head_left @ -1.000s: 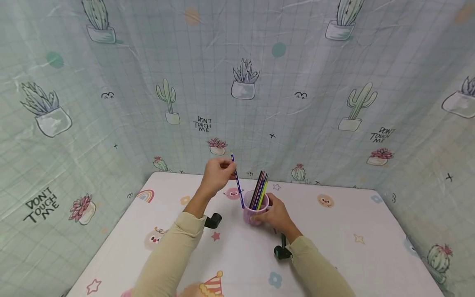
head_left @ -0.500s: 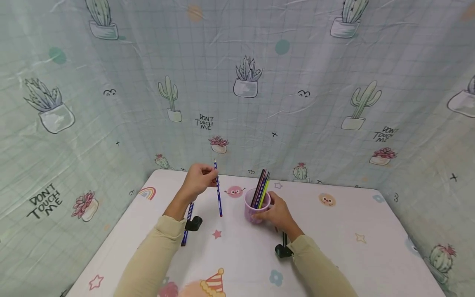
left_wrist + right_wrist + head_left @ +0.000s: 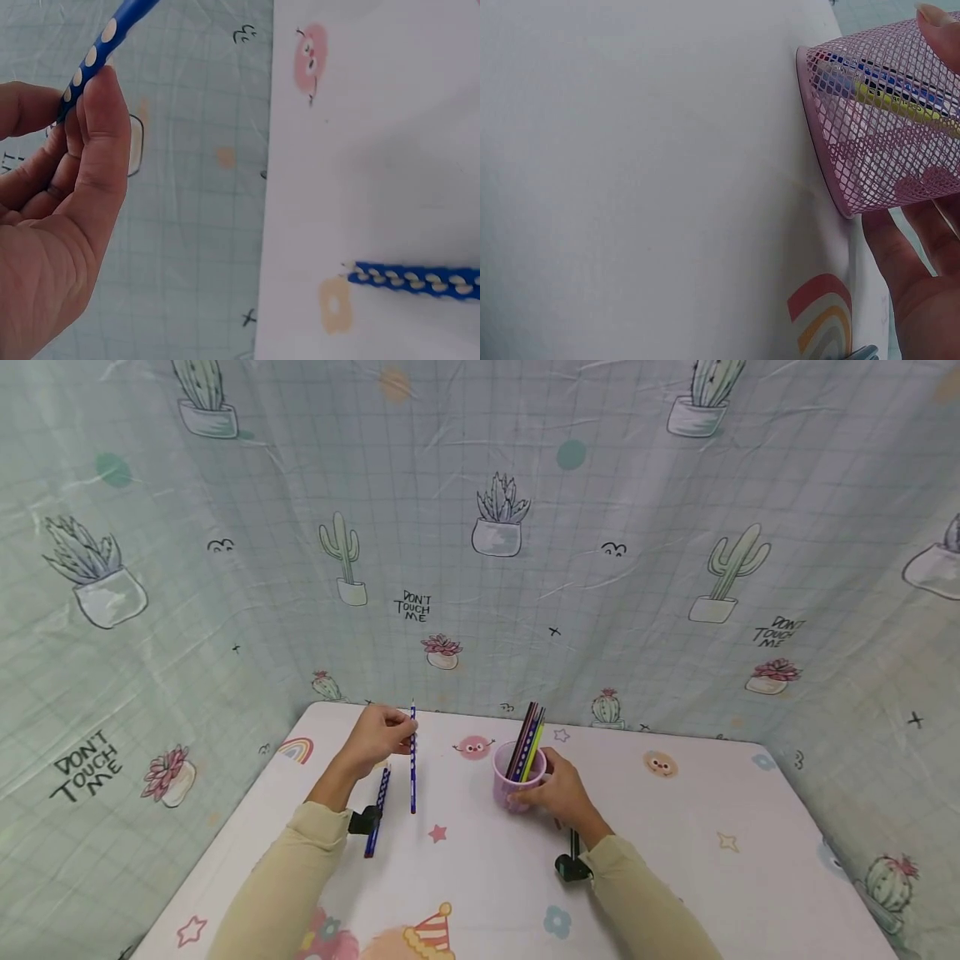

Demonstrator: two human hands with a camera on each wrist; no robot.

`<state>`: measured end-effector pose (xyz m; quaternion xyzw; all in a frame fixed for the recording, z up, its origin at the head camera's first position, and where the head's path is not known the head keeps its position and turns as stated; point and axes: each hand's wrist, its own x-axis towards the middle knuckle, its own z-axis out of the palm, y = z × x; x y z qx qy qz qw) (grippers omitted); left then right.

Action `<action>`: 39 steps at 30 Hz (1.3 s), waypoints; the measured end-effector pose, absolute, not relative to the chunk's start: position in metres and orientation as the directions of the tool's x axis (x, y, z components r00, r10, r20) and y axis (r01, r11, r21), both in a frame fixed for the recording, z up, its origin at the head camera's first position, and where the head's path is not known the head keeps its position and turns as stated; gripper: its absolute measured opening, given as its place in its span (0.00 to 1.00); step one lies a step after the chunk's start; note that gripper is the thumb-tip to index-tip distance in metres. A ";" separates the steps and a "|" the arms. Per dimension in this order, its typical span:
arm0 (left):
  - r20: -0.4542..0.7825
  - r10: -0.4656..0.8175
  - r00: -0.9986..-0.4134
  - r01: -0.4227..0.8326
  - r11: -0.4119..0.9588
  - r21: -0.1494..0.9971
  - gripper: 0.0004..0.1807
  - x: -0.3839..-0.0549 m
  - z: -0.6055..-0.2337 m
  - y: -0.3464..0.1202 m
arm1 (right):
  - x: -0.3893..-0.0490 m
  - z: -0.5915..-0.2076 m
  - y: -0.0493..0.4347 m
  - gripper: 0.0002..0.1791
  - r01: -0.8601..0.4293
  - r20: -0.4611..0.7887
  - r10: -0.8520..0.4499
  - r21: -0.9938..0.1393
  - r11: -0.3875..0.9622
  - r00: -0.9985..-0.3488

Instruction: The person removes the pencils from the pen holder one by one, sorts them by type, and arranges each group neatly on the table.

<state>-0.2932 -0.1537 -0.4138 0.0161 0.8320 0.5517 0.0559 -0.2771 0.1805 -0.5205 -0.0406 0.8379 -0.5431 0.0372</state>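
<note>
In the head view my left hand (image 3: 372,739) pinches a blue pencil (image 3: 412,777) with white dots between thumb and fingers. The pencil stands nearly upright, tip up, and the left wrist view shows the grip close. Just below that hand, blue dotted pencils (image 3: 420,279) lie side by side on the table. My right hand (image 3: 562,789) holds a pink mesh pen cup (image 3: 885,172) by its side, thumb in front and fingers behind. Several pencils (image 3: 525,747) lean in the cup, together with a yellow-green pen or marker (image 3: 533,752).
A white table (image 3: 637,860) with printed stars, flowers and faces carries everything. Cactus-print cloth (image 3: 487,610) hangs behind and at both sides. Black camera mounts sit at my left wrist (image 3: 365,820) and right wrist (image 3: 572,867).
My left hand has moved left and down, taking the blue pencil from beside the cup to near the lying pencils, which have come into sight. The right hand and cup have stayed put.
</note>
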 end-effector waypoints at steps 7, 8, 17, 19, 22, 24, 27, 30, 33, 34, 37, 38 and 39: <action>-0.144 0.049 -0.988 -0.107 0.446 0.889 0.15 -0.294 -0.427 -0.167 | -0.277 -0.521 0.180 0.50 -0.031 -0.015 -0.107 -0.911 0.412 -0.994; -0.154 0.040 -0.987 -0.120 0.452 0.884 0.15 -0.294 -0.429 -0.168 | -0.277 -0.520 0.180 0.50 -0.031 -0.016 -0.108 -0.909 0.416 -0.994; -0.226 0.004 -0.974 -0.199 0.464 0.863 0.17 -0.291 -0.449 -0.181 | -0.277 -0.519 0.179 0.51 -0.025 -0.021 -0.100 -0.901 0.432 -0.995; -0.242 -0.004 -0.970 -0.216 0.466 0.858 0.17 -0.290 -0.454 -0.183 | -0.277 -0.519 0.179 0.51 -0.027 -0.020 -0.101 -0.899 0.438 -0.995; -0.267 -0.021 -0.963 -0.245 0.469 0.848 0.17 -0.289 -0.460 -0.186 | -0.277 -0.519 0.179 0.50 -0.022 -0.024 -0.099 -0.898 0.440 -0.995; -0.283 -0.028 -0.959 -0.263 0.465 0.845 0.16 -0.289 -0.464 -0.188 | -0.277 -0.519 0.179 0.50 -0.016 -0.029 -0.096 -0.898 0.439 -0.995; -0.310 -0.050 -0.949 -0.298 0.454 0.839 0.16 -0.290 -0.469 -0.188 | -0.276 -0.519 0.179 0.50 -0.008 -0.036 -0.093 -0.900 0.436 -0.995; -0.326 -0.069 -0.943 -0.323 0.430 0.843 0.14 -0.289 -0.474 -0.189 | -0.276 -0.519 0.179 0.50 -0.005 -0.039 -0.093 -0.901 0.434 -0.995; -0.328 -0.090 -0.941 -0.336 0.398 0.854 0.12 -0.289 -0.479 -0.190 | -0.276 -0.519 0.179 0.50 -0.004 -0.041 -0.093 -0.902 0.432 -0.995; -0.324 -0.095 -0.941 -0.335 0.389 0.858 0.11 -0.289 -0.481 -0.190 | -0.276 -0.520 0.179 0.50 -0.004 -0.040 -0.093 -0.902 0.432 -0.995; -0.317 -0.111 -0.942 -0.335 0.366 0.868 0.10 -0.288 -0.487 -0.191 | -0.276 -0.520 0.179 0.50 -0.006 -0.038 -0.093 -0.902 0.432 -0.995; -0.315 -0.117 -0.942 -0.336 0.368 0.867 0.10 -0.288 -0.488 -0.191 | -0.275 -0.519 0.179 0.50 -0.007 -0.038 -0.093 -0.902 0.432 -0.995; -0.314 -0.120 -0.942 -0.336 0.369 0.867 0.10 -0.288 -0.489 -0.191 | -0.275 -0.519 0.179 0.50 -0.008 -0.037 -0.094 -0.902 0.432 -0.995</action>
